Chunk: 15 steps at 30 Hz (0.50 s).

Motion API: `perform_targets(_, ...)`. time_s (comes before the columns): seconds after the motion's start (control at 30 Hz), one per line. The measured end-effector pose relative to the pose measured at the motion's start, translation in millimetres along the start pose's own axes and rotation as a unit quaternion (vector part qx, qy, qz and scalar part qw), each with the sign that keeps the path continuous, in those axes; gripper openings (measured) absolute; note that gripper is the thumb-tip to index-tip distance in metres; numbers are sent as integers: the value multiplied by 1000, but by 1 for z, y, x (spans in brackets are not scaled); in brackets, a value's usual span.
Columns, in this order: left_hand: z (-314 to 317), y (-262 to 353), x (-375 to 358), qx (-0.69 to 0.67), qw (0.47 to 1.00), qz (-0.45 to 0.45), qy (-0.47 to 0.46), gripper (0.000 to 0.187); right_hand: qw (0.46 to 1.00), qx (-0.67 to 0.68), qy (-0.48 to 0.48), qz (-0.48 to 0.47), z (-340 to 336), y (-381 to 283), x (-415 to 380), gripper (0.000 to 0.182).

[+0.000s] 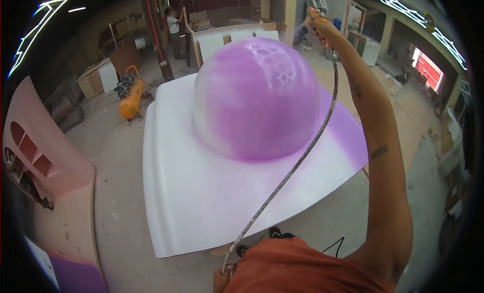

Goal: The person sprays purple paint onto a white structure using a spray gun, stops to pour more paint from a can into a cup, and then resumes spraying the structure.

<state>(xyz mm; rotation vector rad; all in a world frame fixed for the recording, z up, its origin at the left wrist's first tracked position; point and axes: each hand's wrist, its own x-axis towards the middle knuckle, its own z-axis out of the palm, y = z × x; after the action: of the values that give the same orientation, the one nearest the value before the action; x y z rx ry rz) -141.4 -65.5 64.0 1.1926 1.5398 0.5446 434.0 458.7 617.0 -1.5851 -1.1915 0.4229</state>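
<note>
My right hand (pixel 325 31) is raised at the top of the view, with its fingers wrapped round a spray gun (pixel 313 14) that has a paint-smeared cup (pixel 316 0). A hose (pixel 302 159) hangs from the gun and curves down to my left hand (pixel 222 279), which is closed on it at the bottom edge. Between my hands stands a large glossy dome (pixel 257 106), mostly purple, with a paler left side. It rises from a broad white panel (pixel 201 207), whose right corner is also purple.
An orange air compressor (pixel 132 99) stands on the floor at the left. Nearer is a pink curved piece with shelves (pixel 50 157). A person (pixel 174 31) stands at the back by wooden panels (pixel 237 28). Boards (pixel 403 121) lie on the floor at right.
</note>
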Motion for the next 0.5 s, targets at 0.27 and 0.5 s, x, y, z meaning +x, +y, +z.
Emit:
perform_targets(0.27,2,-4,39,-2,998,49,48,34,998,-13,1,-65,42,-9,10,22)
perform_targets(0.5,38,-9,19,-97,987,40,120,35,994,51,-96,-17,39,-8,12,17)
